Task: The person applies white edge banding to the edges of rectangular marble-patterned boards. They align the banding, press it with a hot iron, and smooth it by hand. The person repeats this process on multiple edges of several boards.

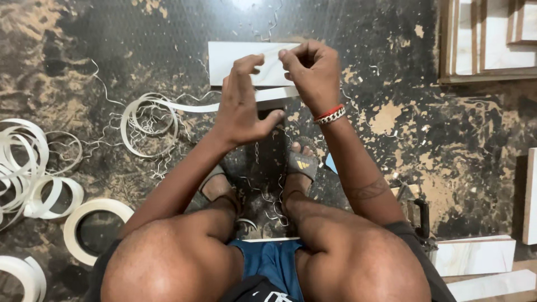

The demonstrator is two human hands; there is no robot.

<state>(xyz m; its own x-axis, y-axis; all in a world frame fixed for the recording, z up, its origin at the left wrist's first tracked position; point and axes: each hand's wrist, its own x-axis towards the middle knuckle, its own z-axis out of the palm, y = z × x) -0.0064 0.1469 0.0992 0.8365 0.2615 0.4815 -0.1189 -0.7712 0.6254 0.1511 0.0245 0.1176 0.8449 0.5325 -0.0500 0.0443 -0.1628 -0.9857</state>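
Both hands, left hand [241,106] and right hand [312,71], are pinching white strip [275,93] narrowly against the board [243,62]; uneven pull is risking crooked sticking.

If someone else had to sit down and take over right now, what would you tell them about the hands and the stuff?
Left hand: fingers spread, fingertips pinching the top edge of the white board; grip looks light.
Right hand: closed in a pinch on the same top edge, just beside the left.
The white edge strip runs from the board's lower edge left into a loose coil on the floor.
More coils and a tape roll lie at the far left. Thin curly shavings are scattered around the feet.
Done: cannot tell how much of the board is edged.
Left: the strip is uncut, joined to its coil.
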